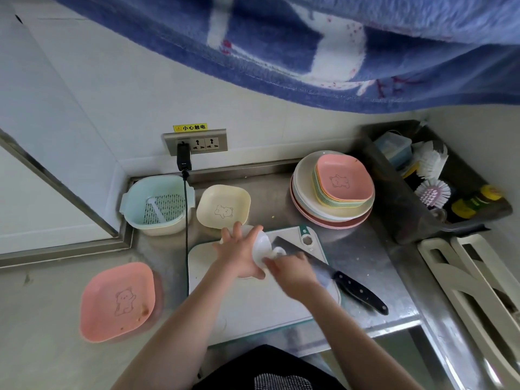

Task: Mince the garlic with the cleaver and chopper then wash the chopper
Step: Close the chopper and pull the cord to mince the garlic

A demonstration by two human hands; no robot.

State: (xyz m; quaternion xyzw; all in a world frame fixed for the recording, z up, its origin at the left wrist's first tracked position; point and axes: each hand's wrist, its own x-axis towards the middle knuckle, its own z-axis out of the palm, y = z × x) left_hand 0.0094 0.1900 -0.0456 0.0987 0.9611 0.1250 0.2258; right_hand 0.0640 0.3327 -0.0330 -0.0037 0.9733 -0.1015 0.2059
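A white pull-cord chopper (261, 246) stands on the white cutting board (264, 311). My left hand (239, 254) grips its body from the left, fingers wrapped round the far side. My right hand (292, 270) pinches the chopper's white pull ring at its right side; this hand is blurred. The cleaver (337, 274) lies flat on the board's right part, blade toward the back, black handle overhanging toward the front right. No garlic shows.
A cream square dish (223, 206) and a mint colander basket (157, 204) stand behind the board. A pink dish (118, 301) lies at the left. Stacked plates (334, 190) sit at the back right, beside a tray with brushes (433, 190). A black charger cable (186, 235) runs down past the board.
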